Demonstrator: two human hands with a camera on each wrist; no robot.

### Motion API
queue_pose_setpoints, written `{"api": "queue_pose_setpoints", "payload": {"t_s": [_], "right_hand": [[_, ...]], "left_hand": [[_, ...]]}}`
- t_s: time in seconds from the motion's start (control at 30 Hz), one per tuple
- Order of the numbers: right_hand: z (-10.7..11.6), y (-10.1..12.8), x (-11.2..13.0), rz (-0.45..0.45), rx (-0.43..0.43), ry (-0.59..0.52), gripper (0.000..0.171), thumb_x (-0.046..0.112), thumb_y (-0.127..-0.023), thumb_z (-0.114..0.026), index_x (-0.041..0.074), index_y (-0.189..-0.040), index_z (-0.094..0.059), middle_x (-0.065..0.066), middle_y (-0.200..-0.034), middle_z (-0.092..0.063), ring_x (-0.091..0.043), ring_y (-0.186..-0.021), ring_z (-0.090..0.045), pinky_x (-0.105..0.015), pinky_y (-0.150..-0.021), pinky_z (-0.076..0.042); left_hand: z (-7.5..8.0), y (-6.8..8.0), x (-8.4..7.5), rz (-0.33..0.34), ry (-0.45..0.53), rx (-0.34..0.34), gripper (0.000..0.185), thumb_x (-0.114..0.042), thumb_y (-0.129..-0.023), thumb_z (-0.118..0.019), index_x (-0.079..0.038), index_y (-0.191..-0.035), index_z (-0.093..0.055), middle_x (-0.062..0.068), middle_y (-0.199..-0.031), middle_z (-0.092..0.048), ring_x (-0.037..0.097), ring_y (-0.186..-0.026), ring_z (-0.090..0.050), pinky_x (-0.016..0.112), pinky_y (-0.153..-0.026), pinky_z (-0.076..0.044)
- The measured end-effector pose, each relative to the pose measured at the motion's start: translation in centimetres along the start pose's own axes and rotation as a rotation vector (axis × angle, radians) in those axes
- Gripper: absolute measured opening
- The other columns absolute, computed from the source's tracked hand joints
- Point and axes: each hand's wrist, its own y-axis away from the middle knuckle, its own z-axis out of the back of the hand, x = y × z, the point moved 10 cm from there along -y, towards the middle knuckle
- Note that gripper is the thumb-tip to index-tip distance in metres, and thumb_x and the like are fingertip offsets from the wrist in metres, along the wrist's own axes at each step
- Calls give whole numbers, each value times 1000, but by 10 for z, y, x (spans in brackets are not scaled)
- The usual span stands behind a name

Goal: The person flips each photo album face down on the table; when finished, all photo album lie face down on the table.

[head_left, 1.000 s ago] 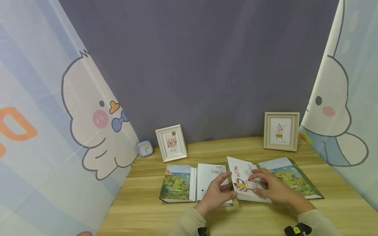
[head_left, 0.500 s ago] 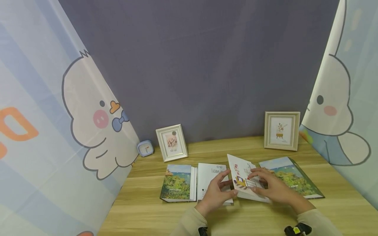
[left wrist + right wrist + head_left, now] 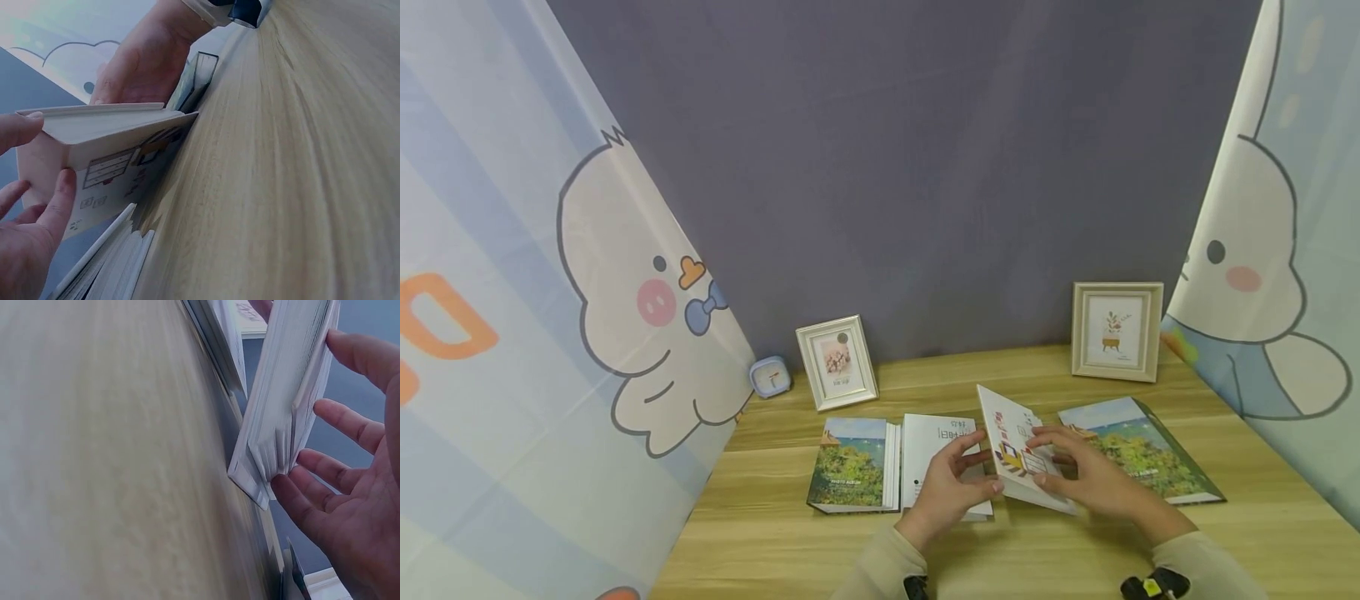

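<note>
A white photo album [image 3: 1009,427] with a drawn furniture picture on its cover is tilted up on edge between both hands. My left hand [image 3: 951,487] holds its left side; in the left wrist view, the left hand's fingers [image 3: 59,203] rest along the spine and cover of the album [image 3: 119,162]. My right hand [image 3: 1093,479] holds the other side. Seen from the right wrist, the fingertips of the right hand [image 3: 369,500] meet the page edges and the far cover of the album [image 3: 287,394], with some pages slightly parted.
Left of the held album stands a white book [image 3: 931,454], beside a landscape-covered photo album [image 3: 850,467]. Another landscape album [image 3: 1142,450] lies to the right. Along the back are a small blue clock [image 3: 770,377] and two picture frames, left [image 3: 837,362] and right [image 3: 1117,332].
The held album has tipped further upright, its upper left corner rising. The right hand has shifted slightly left with it, while the left hand stays nearly in place.
</note>
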Motion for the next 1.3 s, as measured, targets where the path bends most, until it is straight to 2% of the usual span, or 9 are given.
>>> {"api": "queue_pose_setpoints", "payload": {"t_s": [0.2, 0.37, 0.53, 0.77, 0.9, 1.1, 1.3], "right_hand": [[0, -1, 8, 38, -14, -3, 47, 23, -95, -81, 16, -138, -61, -23, -150, -48, -54, -135, -44, -57, -95, -57], [-2, 0, 8, 26, -7, -14, 50, 24, -96, -80, 17, -141, -59, -22, -151, -47, -51, -134, -46, -59, -95, -56], [-1, 1, 8, 23, -29, 39, 52, 27, -95, -80, 19, -143, -61, -19, -151, -50, -44, -132, -51, -56, -92, -58], [-1, 0, 13, 88, -50, 24, 54, 20, -95, -81, 13, -145, -61, -21, -148, -52, -28, -119, -60, -38, -81, -61], [-2, 0, 11, 76, -55, 0, 55, 21, -94, -82, 14, -144, -62, -21, -149, -52, -26, -119, -61, -37, -82, -61], [-3, 0, 19, 115, -40, -54, 54, 15, -96, -80, 9, -146, -59, -24, -149, -51, -27, -121, -61, -39, -84, -62], [-3, 0, 21, 122, -28, -107, 56, 11, -96, -78, 8, -148, -56, -21, -149, -53, -28, -122, -63, -39, -86, -62]], "left_hand": [[-1, 0, -3, -38, 14, 9, 68, 5, -91, -77, -9, -153, -51, 8, -158, -46, 44, -137, -49, 40, -100, -57], [-2, 0, -6, -98, 13, 31, 66, 5, -91, -76, -6, -152, -52, 7, -162, -42, 44, -138, -48, 41, -103, -55], [-4, -1, -8, -153, -9, 46, 64, 5, -93, -74, -4, -152, -51, 7, -165, -37, 42, -140, -46, 42, -106, -53], [-1, -2, -8, -122, 33, 19, 61, -2, -94, -77, -5, -150, -53, 13, -156, -48, 40, -139, -48, 40, -108, -51], [-1, -3, -9, -110, 41, 10, 61, -6, -94, -78, -4, -150, -53, 15, -149, -53, 39, -137, -50, 40, -107, -52], [-3, -2, -10, -118, 27, 20, 62, -5, -95, -77, -4, -151, -52, 13, -152, -50, 35, -133, -53, 39, -100, -57], [-6, -2, -13, -127, 52, 52, 62, -6, -96, -77, -3, -152, -50, 15, -153, -49, 34, -133, -54, 40, -98, -58]]}}
